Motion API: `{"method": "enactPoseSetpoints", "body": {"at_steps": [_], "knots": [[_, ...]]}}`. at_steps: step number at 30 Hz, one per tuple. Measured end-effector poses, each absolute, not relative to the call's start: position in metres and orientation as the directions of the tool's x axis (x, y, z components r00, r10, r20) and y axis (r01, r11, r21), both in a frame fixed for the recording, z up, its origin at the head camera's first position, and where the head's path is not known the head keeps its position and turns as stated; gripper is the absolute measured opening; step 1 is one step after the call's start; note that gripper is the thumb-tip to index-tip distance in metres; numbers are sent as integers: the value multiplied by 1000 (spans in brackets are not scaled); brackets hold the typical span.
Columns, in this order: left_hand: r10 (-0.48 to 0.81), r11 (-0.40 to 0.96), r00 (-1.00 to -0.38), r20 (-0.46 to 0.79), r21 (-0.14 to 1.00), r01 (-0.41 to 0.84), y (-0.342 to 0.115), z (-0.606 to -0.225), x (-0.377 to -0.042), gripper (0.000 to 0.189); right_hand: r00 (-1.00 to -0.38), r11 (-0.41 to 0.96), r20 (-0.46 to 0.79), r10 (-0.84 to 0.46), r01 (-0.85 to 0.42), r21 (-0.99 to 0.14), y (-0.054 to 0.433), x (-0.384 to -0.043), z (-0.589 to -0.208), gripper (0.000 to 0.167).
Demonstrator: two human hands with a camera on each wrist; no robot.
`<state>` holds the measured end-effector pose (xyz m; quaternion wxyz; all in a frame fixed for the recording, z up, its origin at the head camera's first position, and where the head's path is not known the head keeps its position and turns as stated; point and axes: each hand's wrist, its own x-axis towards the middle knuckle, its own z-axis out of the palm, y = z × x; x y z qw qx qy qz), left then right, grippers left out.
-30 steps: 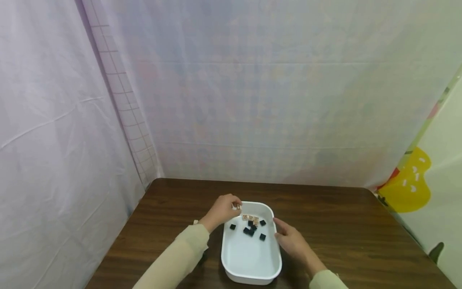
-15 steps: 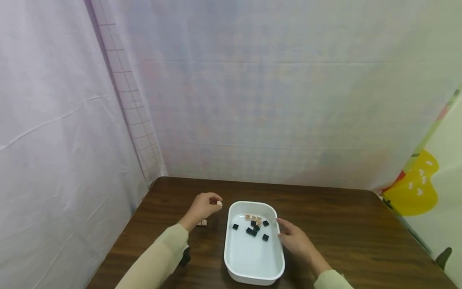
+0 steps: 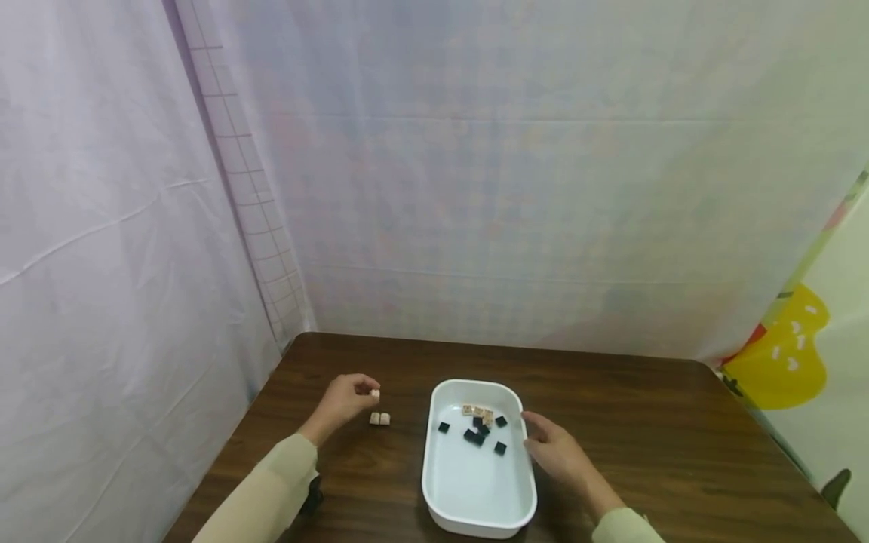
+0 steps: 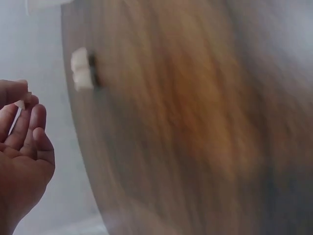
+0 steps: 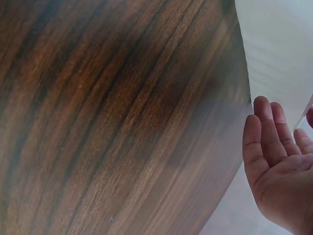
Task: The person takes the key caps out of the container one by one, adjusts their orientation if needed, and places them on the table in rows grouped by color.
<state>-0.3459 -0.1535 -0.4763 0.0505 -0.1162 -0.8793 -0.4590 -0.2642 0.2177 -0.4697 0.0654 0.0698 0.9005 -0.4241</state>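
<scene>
My left hand pinches a small pale block between thumb and fingertips, above the left part of the table. Just below it, two matching pale blocks stand side by side on the wood; they look blurred in the left wrist view. A white rectangular tray stands to the right. Inside it, towards the far end, lie several pale patterned blocks and several black square pieces. My right hand rests against the tray's right side with its fingers fairly straight.
The dark wood-grain table extends on both sides of the tray. A pale curtain hangs behind its far edge, and another white sheet hangs at the left. Yellow print shows on the right sheet.
My left hand has carried the pale block from over the tray leftward, close to the two on the table. The right hand stays at the tray's side.
</scene>
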Motion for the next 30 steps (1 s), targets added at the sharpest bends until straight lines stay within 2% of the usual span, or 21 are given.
{"method": "enactPoseSetpoints", "body": {"at_steps": [8,15,23,30], "knots": [[128,611,-978,163,764,207,-178,-490,-346,16,-977,619,-200,73,202,-759,219,-265,-469,54],[161,669,-979,123,715,200,-183,-499,-347,13,-981,606,-184,62,184,-774,218,-263,-470,54],[188,672,-973,133,705,226,-179,-502,-343,12,-987,595,-148,56,153,-789,217,-261,-470,54],[206,632,-971,126,740,230,-177,-509,-344,14,-987,595,-147,57,152,-789,216,-261,-471,54]]}}
